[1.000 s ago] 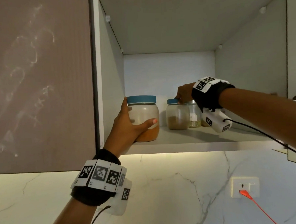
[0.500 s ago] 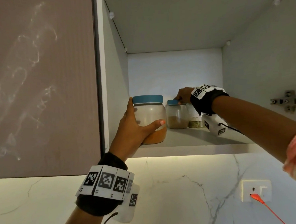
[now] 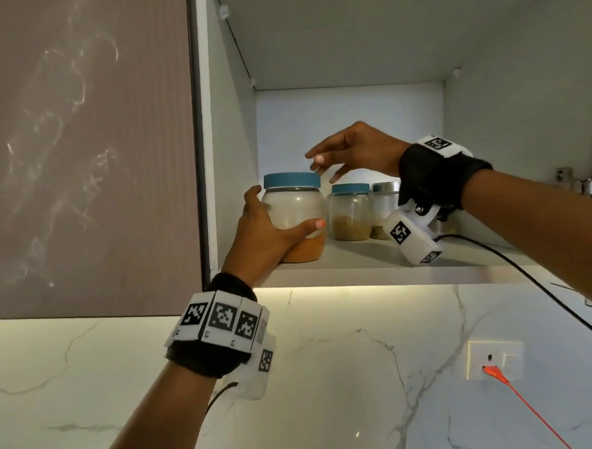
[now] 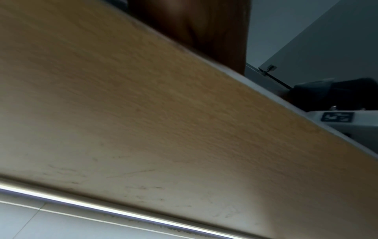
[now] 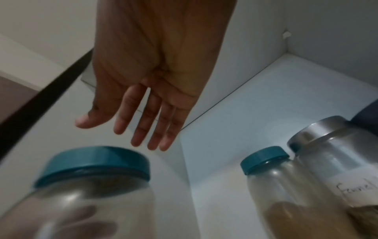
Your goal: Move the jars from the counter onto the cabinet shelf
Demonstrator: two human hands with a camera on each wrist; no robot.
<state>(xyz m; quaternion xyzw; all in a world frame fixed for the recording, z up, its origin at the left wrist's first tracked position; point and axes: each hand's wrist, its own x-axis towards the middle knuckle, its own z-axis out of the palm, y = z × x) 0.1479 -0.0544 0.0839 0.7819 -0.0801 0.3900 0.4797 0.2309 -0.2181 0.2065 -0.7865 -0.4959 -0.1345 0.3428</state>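
Observation:
A large blue-lidded jar with orange powder stands at the front left of the cabinet shelf. My left hand grips its side, thumb across the front. Behind it to the right stand a smaller blue-lidded jar and a metal-lidded labelled jar. My right hand hovers open just above the large jar's lid, fingers straight and holding nothing. The left wrist view shows only the shelf's underside.
The cabinet's left wall is close beside the large jar. A closed brown cabinet door is to the left. Below is a marble backsplash with a wall socket and an orange cable.
My right hand has left the smaller jar's lid, lifted and swung left over the large jar, now open. My left hand keeps its grip on the large jar.

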